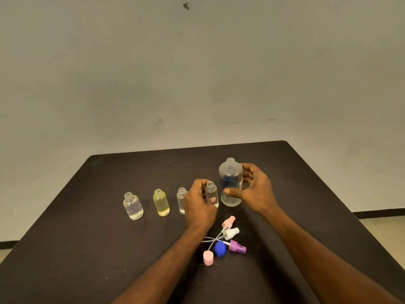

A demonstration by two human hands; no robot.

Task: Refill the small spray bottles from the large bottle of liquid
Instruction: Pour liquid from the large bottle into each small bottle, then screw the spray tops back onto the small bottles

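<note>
The large clear bottle (230,183) stands uncapped on the dark table (87,238), and my right hand (254,191) grips its body from the right, thumb across its front. Just left of it, my left hand (198,205) holds a small clear bottle (211,193), open at the neck. Three more small open bottles stand in a row to the left: a clear one (182,199) partly behind my left hand, a yellow one (161,202), and a wider clear one (133,206). All hold some liquid.
Loose spray heads with dip tubes lie in front of my hands: a pink one (229,221), a white one (231,233), a purple one (237,247). A blue cap (219,249) and a pink cap (208,257) lie beside them. A pale wall rises behind the table.
</note>
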